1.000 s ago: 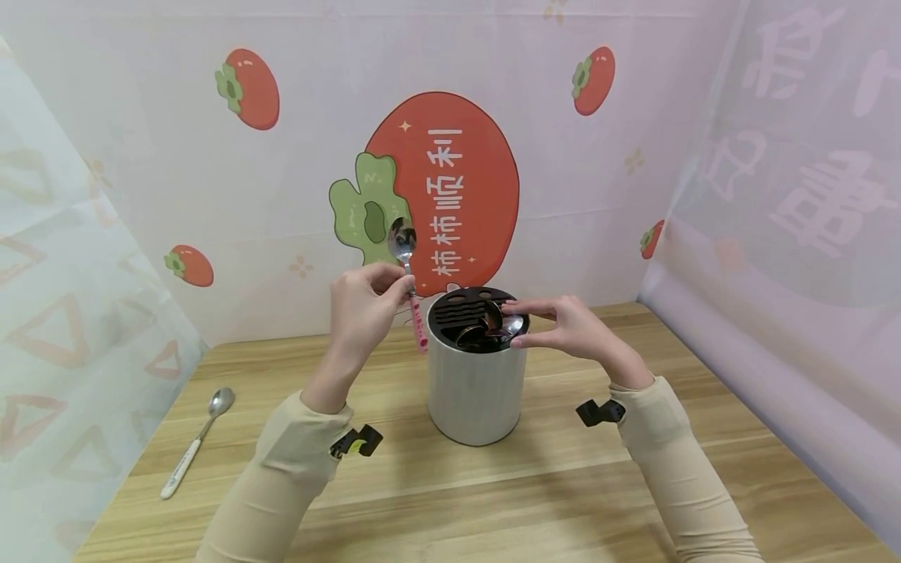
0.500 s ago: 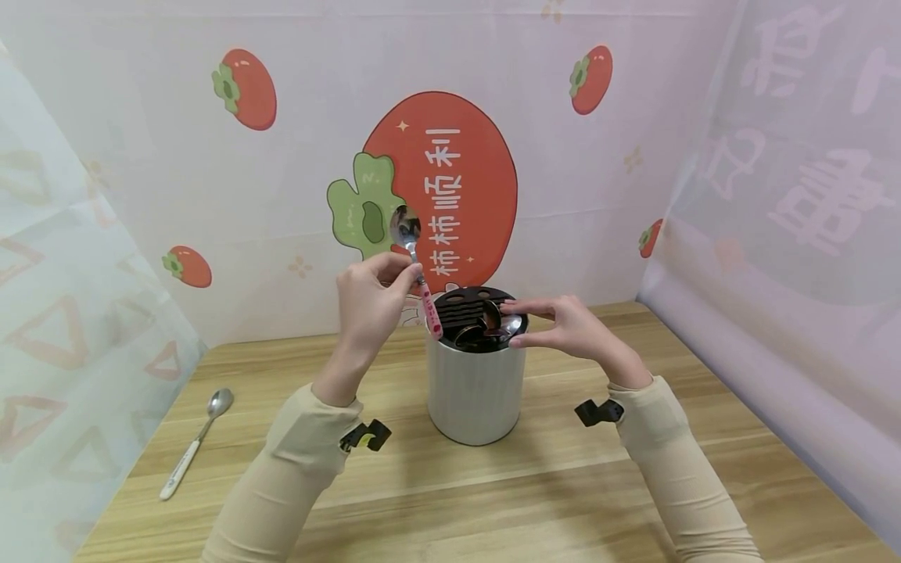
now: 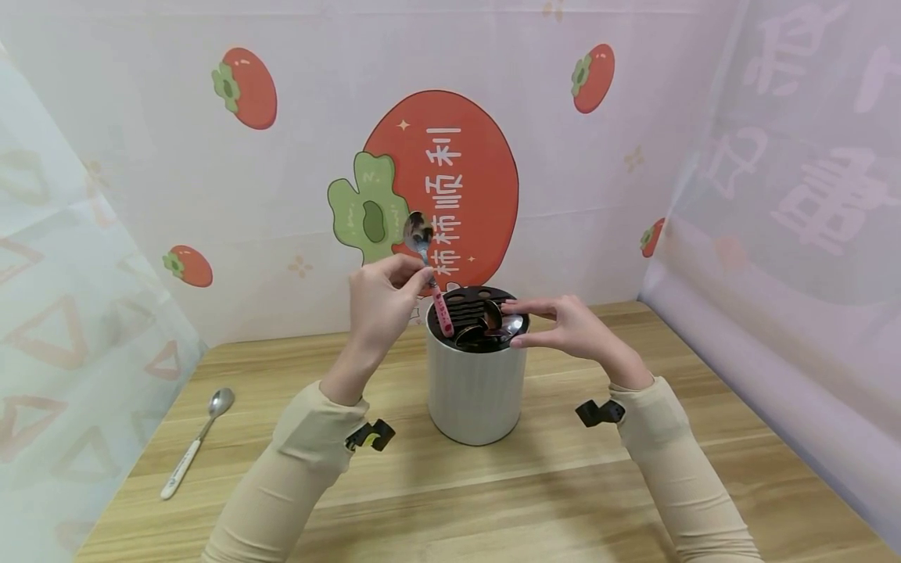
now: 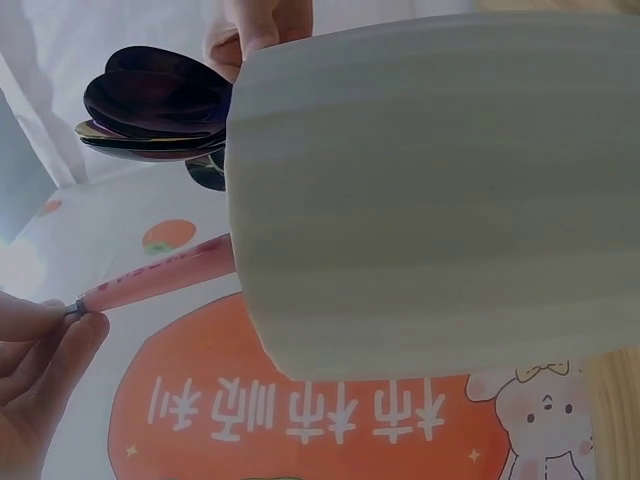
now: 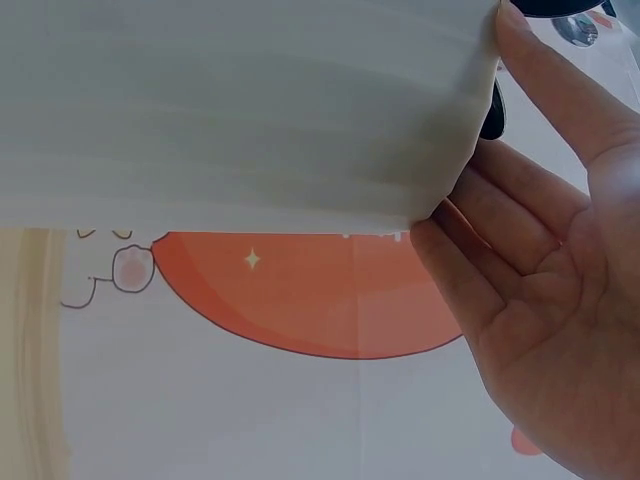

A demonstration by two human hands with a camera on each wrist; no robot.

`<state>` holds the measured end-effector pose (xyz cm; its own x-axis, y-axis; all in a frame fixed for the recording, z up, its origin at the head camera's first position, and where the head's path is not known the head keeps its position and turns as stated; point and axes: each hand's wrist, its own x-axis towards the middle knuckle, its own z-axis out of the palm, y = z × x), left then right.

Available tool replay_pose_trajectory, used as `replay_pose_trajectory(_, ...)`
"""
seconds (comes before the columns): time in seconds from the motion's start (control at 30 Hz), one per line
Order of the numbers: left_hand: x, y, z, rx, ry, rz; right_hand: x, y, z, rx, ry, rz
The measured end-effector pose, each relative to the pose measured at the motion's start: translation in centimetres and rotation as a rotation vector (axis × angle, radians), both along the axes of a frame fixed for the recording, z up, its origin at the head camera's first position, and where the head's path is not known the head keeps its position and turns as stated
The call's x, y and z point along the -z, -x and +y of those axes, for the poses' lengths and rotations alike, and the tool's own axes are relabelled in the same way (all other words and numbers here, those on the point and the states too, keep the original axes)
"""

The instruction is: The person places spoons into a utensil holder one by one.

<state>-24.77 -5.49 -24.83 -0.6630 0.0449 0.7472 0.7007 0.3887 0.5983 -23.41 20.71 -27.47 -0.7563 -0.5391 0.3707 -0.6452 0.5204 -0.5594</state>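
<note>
My left hand [image 3: 383,301] pinches a metal spoon [image 3: 440,313] with a pink patterned handle, bowl up and handle down. The handle's lower end is over the slotted black top [image 3: 461,314] of a white cylindrical cutlery holder [image 3: 476,399]. In the left wrist view, the pink handle [image 4: 165,275] passes partly behind the holder wall. My right hand [image 3: 573,330] touches the holder's right rim with thumb and fingers extended. Several dark, shiny spoons [image 4: 155,105] stand bowl up in the holder, beside my right fingers. A silver spoon bowl [image 3: 515,325] shows there too.
A spoon with a white handle [image 3: 184,467] lies on the wooden table [image 3: 450,508] at the left. A cloth backdrop [image 3: 303,102] printed with persimmons rises behind the table, and more cloth hangs along both sides.
My left hand has moved right with the pink-handled spoon, bringing the handle's end from beside the holder to over its top. My right hand keeps its place on the rim.
</note>
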Motion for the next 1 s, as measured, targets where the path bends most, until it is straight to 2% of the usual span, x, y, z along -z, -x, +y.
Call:
replay_pose_trajectory(0.3,0.53,0.16,0.15,-0.016,0.074,0.003,0.02,-0.10,0.00,0.001,0.010,-0.010)
replay_pose_trajectory(0.63,0.46,0.12,0.17,-0.038,0.178,0.007,0.07,-0.02,0.08,0.007,0.004,0.001)
replay_pose_trajectory(1.0,0.61,0.17,-0.09,-0.060,0.287,-0.051,0.03,-0.01,0.08,0.006,-0.001,0.011)
